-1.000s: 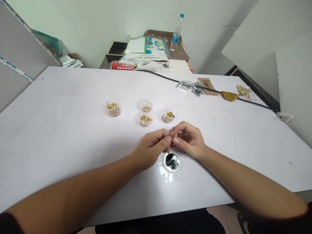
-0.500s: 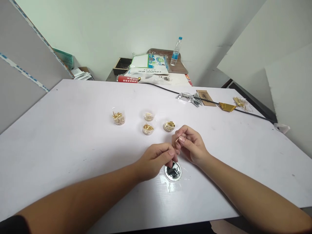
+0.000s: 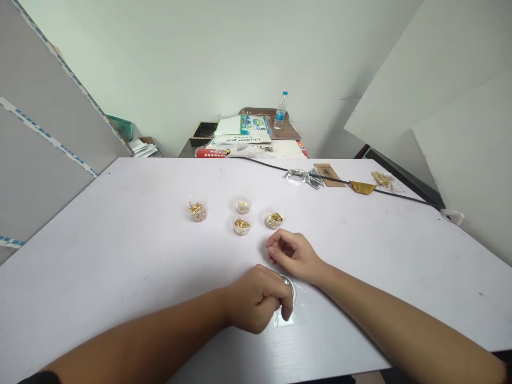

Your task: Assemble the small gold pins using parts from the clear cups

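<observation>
My left hand (image 3: pixel 260 298) is closed, its index finger bent down over a round silver-rimmed disc (image 3: pixel 294 290). The hand covers most of the disc, and anything in its fingertips is hidden. Just beyond, my right hand (image 3: pixel 294 255) has thumb and index finger pinched together; whatever they hold is too small to make out. Close to its fingertips stands a small clear cup (image 3: pixel 274 222) of gold metal pins. Similar cups with gold pieces sit at the front middle (image 3: pixel 242 228), back middle (image 3: pixel 242 208) and left (image 3: pixel 198 213).
Clear film (image 3: pixel 288 320) lies by the disc on the white table (image 3: pixel 152 320). A black cable (image 3: pixel 408 198) crosses the far side, near silver packaging (image 3: pixel 296 175), a brown card (image 3: pixel 330 175) and gold foil (image 3: pixel 362 187). A water bottle (image 3: pixel 280 112) stands behind the table.
My hands have parted from a shared pinch. The left has moved down over the disc and turned fingers downward; the thin gold piece seen in my right fingers no longer shows. The view has tilted up.
</observation>
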`<state>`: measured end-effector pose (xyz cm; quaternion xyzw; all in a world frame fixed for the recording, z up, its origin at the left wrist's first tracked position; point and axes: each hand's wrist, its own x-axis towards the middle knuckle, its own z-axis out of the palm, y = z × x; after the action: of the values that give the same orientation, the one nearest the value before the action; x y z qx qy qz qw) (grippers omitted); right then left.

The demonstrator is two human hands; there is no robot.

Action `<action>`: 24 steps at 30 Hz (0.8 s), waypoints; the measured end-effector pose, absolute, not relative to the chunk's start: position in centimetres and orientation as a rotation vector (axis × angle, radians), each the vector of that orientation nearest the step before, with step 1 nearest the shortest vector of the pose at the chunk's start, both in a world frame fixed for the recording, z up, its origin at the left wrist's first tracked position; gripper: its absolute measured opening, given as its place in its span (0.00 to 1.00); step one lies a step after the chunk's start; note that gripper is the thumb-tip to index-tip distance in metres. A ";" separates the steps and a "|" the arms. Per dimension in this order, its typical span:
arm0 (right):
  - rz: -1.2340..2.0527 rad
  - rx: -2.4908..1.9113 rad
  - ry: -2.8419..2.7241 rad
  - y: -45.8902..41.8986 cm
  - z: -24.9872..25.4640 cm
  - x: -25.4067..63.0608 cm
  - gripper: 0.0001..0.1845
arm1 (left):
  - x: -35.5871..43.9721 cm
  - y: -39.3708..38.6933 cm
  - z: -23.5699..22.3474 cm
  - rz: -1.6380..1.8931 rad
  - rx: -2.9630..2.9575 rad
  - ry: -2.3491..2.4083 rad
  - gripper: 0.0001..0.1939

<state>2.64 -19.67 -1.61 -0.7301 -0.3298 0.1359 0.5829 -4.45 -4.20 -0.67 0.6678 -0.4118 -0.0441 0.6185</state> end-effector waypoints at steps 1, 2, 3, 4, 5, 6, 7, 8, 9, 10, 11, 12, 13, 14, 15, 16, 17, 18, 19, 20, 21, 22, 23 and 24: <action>0.304 -1.724 -0.790 -19.7 -1.7 2.7 0.06 | -4.5 -4.2 -0.6 -0.116 1.533 -0.942 0.13; 0.295 -1.734 -0.799 -19.6 -1.7 2.7 0.06 | -4.5 -4.2 -0.6 -0.124 1.531 -0.937 0.12; 0.291 -1.739 -0.799 -19.6 -1.8 2.8 0.06 | -4.6 -4.2 -0.6 -0.124 1.527 -0.933 0.12; 0.292 -1.742 -0.794 -19.6 -1.8 2.8 0.06 | -4.6 -4.2 -0.6 -0.119 1.521 -0.928 0.12; 0.293 -1.742 -0.787 -19.6 -1.8 2.8 0.06 | -4.7 -4.2 -0.7 -0.113 1.512 -0.921 0.12; 0.294 -1.742 -0.780 -19.6 -1.8 2.8 0.05 | -4.7 -4.2 -0.7 -0.109 1.504 -0.908 0.12; 0.295 -1.742 -0.774 -19.6 -1.8 2.8 0.05 | -4.7 -4.2 -0.8 -0.115 1.495 -0.890 0.11; 0.297 -1.741 -0.772 -19.6 -1.8 2.8 0.05 | -4.7 -4.2 -0.9 -0.127 1.490 -0.868 0.11; 0.299 -1.741 -0.770 -19.6 -1.8 2.8 0.06 | -4.7 -4.2 -1.1 -0.133 1.485 -0.846 0.11; 0.299 -1.742 -0.769 -19.6 -1.7 2.8 0.06 | -4.8 -4.2 -1.1 -0.134 1.481 -0.829 0.11; 0.299 -1.744 -0.767 -19.6 -1.7 2.8 0.06 | -4.8 -4.2 -1.1 -0.127 1.480 -0.815 0.11; 0.298 -1.747 -0.766 -19.6 -1.7 2.9 0.06 | -4.8 -4.2 -0.9 -0.118 1.480 -0.809 0.11; 0.295 -1.751 -0.762 -19.6 -1.7 2.9 0.06 | -4.8 -4.2 -0.5 -0.108 1.489 -0.808 0.11; 0.295 -1.753 -0.755 -19.6 -1.7 2.9 0.06 | -4.8 -4.2 0.1 -0.093 1.518 -0.814 0.11; 0.305 -1.749 -0.751 -19.6 -1.6 2.9 0.06 | -4.7 -4.1 1.0 -0.093 1.563 -0.829 0.11; 0.326 -1.736 -0.754 -19.6 -1.6 2.9 0.06 | -4.5 -4.0 2.1 -0.082 1.652 -0.845 0.10; 0.348 -1.718 -0.769 -19.6 -1.6 2.9 0.05 | -4.2 -3.7 3.4 -0.055 1.774 -0.887 0.10; 0.355 -1.701 -0.797 -19.6 -1.7 2.9 0.05 | -3.7 -3.3 4.8 -0.070 1.914 -0.937 0.10; 0.343 -1.693 -0.830 -19.6 -1.7 3.0 0.05 | -3.1 -2.9 6.2 -0.059 2.036 -0.954 0.10; 0.319 -1.695 -0.858 -19.6 -1.8 3.0 0.05 | -2.3 -2.3 7.5 -0.020 2.154 -0.945 0.10; 0.291 -1.707 -0.874 -19.5 -1.9 3.1 0.06 | -1.4 -1.6 8.7 0.037 2.257 -0.910 0.11; 0.272 -1.722 -0.874 -19.5 -1.9 3.1 0.07 | -0.4 -0.9 9.7 0.096 2.359 -0.843 0.12; 0.270 -1.733 -0.864 -19.5 -2.0 3.1 0.08 | 0.8 -0.2 10.5 0.129 2.473 -0.737 0.13; 0.285 -1.737 -0.849 -19.4 -2.1 3.1 0.09 | 2.0 0.5 11.2 0.163 2.591 -0.628 0.13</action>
<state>3.13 -19.43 -2.08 -0.7368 -0.3600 0.1210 0.5594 2.01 0.47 11.20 0.9433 -0.2288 0.0595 0.2330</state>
